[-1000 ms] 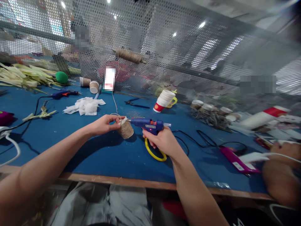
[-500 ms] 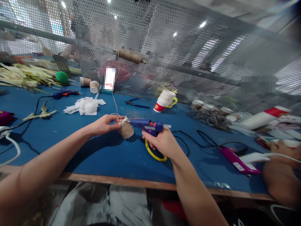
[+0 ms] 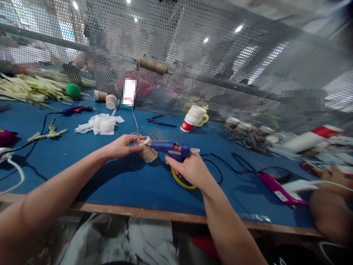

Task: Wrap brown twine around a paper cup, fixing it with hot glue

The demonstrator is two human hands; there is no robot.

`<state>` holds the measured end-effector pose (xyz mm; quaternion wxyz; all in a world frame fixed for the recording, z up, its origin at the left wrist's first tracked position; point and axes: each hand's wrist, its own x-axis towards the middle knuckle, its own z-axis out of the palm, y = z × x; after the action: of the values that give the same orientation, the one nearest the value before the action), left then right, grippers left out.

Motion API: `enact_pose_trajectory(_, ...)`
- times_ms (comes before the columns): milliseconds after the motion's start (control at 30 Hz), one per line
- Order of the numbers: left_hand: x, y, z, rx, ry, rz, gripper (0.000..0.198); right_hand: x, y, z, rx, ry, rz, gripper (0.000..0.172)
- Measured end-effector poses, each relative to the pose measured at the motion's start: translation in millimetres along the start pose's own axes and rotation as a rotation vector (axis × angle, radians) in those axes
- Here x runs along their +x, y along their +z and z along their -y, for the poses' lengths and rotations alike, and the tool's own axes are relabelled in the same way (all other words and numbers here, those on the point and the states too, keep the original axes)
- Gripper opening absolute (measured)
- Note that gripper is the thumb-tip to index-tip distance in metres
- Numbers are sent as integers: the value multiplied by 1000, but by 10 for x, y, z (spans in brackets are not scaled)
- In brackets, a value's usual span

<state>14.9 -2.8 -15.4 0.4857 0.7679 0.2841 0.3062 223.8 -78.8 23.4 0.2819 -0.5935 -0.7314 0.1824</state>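
My left hand [image 3: 127,146] is closed on a small paper cup [image 3: 149,154] wrapped in brown twine, tilted above the blue table. Part of its white rim shows by my fingertips. My right hand [image 3: 190,167] grips a blue glue gun [image 3: 171,148], its nozzle at the cup's side close to the rim; whether they touch I cannot tell. From the cup, a strand of twine [image 3: 135,119] runs up towards a twine spool [image 3: 152,65] on the mesh. Below my right hand lies a yellow ring [image 3: 182,182], partly hidden.
Behind are pliers [image 3: 161,121], stacked paper cups [image 3: 194,116], a crumpled white cloth [image 3: 100,124] and a second glue gun [image 3: 77,109]. A purple device [image 3: 281,189] and cables lie at right, beside another person's hand [image 3: 335,178]. A perforated metal screen [image 3: 193,55] stands behind.
The glue gun has shifted slightly left and down, its nozzle now lower on the cup's side. My left hand and the cup stay nearly in place. The other person's hand at right moved slightly.
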Motion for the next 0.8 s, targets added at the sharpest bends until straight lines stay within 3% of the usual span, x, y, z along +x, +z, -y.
enact_pose_trajectory(400,-15,-2,1,3,16,24,15,96,-22,-125,31,40,-4,31)
enact_pose_trajectory(800,-9,-9,-8,13,-1,6,16,5,16,-13,30,5,29,26)
